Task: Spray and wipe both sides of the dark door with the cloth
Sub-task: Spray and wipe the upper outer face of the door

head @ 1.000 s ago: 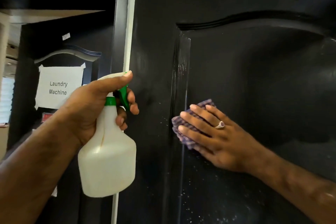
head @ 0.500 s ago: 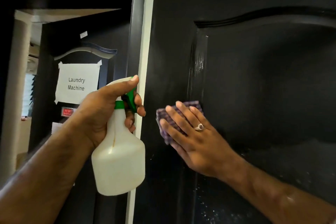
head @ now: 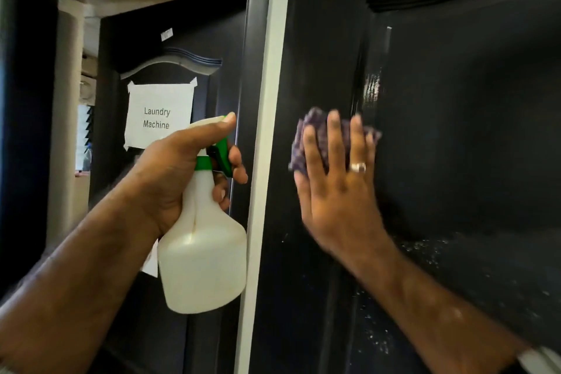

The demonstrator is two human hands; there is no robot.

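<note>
two hands are up at the dark door (head: 455, 130). the right hand (head: 337, 191) lies flat with fingers straight, pressing one purple checked cloth (head: 312, 127) against the door's left stile, just beside the raised panel edge; one ring (head: 358, 167) shows on a finger. the left hand (head: 170, 179) grips one white spray bottle (head: 202, 252) by its neck, thumb over the top, fingers curled at the green trigger (head: 223, 155), held beside the pale door edge. white droplets speckle the door below the cloth. behind, a second dark door carries one paper sign (head: 159, 115) reading "laundry machine".
</note>
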